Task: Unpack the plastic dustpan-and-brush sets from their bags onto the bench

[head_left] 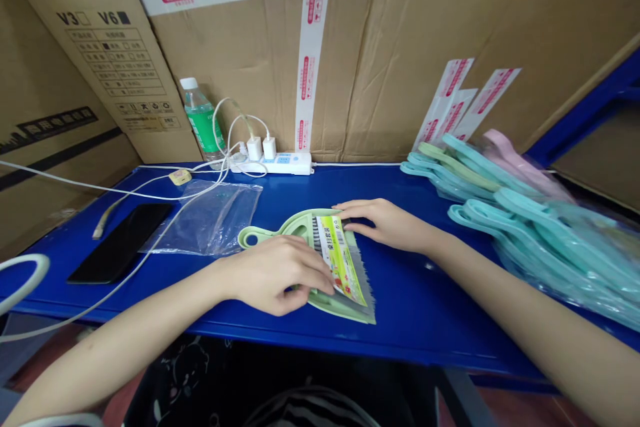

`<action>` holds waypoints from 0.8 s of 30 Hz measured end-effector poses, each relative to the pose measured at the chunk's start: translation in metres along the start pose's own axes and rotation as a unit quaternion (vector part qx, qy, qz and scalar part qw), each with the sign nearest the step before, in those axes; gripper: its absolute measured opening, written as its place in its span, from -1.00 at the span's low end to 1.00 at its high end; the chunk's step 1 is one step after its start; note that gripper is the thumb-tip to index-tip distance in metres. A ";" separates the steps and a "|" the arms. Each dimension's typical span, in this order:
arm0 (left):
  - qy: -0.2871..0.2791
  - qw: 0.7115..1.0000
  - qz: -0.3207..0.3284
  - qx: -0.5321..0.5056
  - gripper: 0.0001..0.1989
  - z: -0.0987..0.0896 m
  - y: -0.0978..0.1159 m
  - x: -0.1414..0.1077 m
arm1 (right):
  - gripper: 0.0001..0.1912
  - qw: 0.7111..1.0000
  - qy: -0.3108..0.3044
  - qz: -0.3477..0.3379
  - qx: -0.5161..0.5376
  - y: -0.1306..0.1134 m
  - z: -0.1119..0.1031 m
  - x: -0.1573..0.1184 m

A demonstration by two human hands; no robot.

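A pale green dustpan (287,221) lies on the blue table, its looped handle to the left. Inside it are dark and grey bristles (369,283) and a yellow-green printed label card (336,250). My left hand (285,275) reaches over the pan from the left, fingers curled at the card's lower edge; what lies under the fingertips is hidden. My right hand (383,221) comes from the right, thumb and fingers closed on the pan's upper edge beside the card's top corner.
A clear plastic bag (205,220), a black phone (120,243) and white cables lie left. Behind stand a green-labelled bottle (204,125), a power strip (295,163) and cardboard boxes (240,47). Bagged turquoise, green and pink items (545,213) are piled at the right.
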State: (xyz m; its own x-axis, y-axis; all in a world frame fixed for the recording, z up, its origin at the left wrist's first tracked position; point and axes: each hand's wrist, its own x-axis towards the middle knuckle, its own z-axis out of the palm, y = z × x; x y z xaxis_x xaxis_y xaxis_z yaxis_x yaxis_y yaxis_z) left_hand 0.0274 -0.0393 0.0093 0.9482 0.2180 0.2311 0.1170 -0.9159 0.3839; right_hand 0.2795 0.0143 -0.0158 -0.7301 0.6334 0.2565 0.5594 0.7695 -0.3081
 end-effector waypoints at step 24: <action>0.070 0.978 -0.071 0.185 -0.74 -0.009 -0.001 -0.005 | -0.33 0.999 -0.045 -0.013 -0.009 -0.033 0.011 -0.002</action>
State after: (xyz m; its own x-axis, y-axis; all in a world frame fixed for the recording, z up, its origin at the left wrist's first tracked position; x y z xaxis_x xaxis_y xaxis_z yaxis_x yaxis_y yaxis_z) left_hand 0.0202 -0.0359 0.0156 0.8675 0.3727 0.3294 0.3682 -0.9264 0.0784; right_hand 0.2581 -0.0135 -0.0157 -0.7762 0.6042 0.1803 0.5466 0.7873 -0.2852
